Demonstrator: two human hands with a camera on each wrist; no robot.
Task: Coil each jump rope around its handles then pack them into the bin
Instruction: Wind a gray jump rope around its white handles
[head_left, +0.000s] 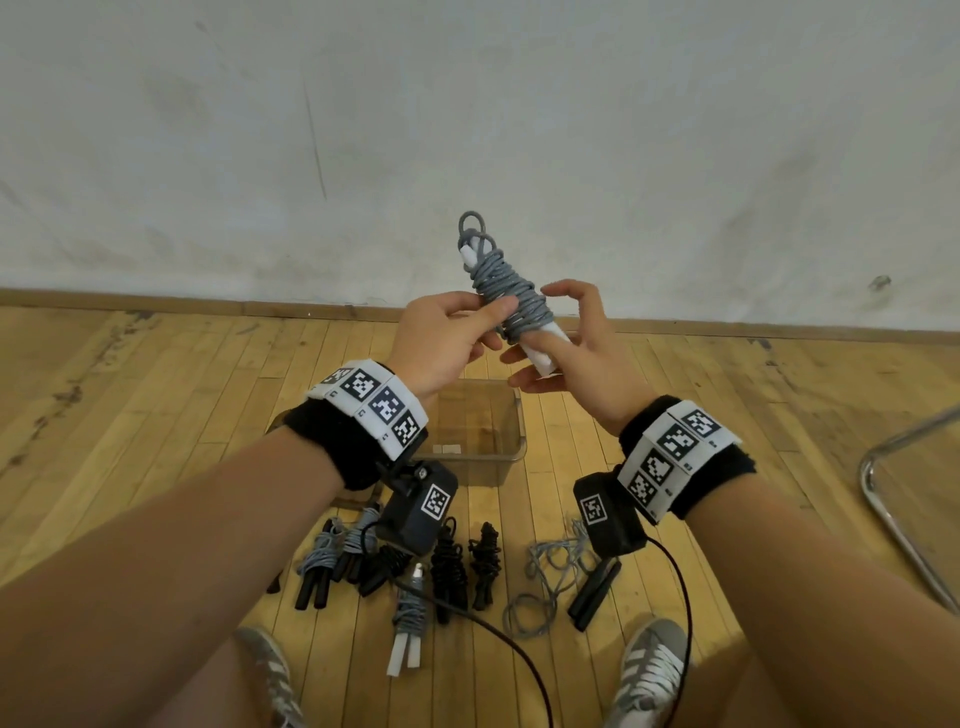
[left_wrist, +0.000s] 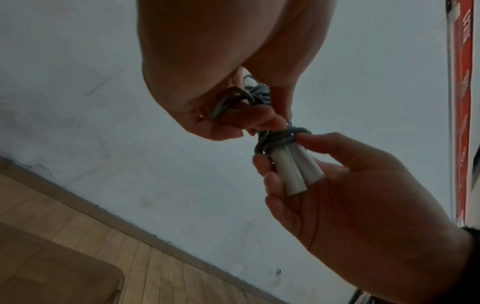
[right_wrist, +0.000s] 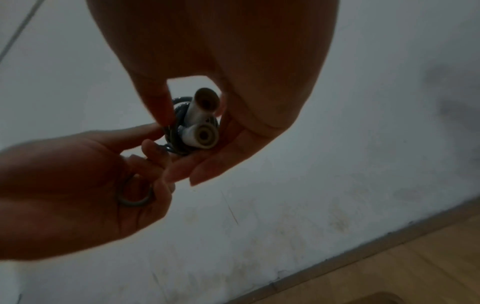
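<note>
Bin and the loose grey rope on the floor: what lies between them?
Bare wooden floor separates the bin from the loose grey rope in the head view; the right wrist's camera partly overlaps it.

The grey jump rope (head_left: 506, 291) is braided cord with a faint sparkle, wound round smooth, matt white plastic handles (head_left: 540, 353). The bin (head_left: 496, 457) below is translucent brownish plastic. The floor (head_left: 182, 384) is worn, scuffed wooden board with a dull sheen; the far wall (head_left: 467, 130) is matt, stained plaster. At the right, a chair frame (head_left: 893, 499) is glossy chromed metal tube.
</note>
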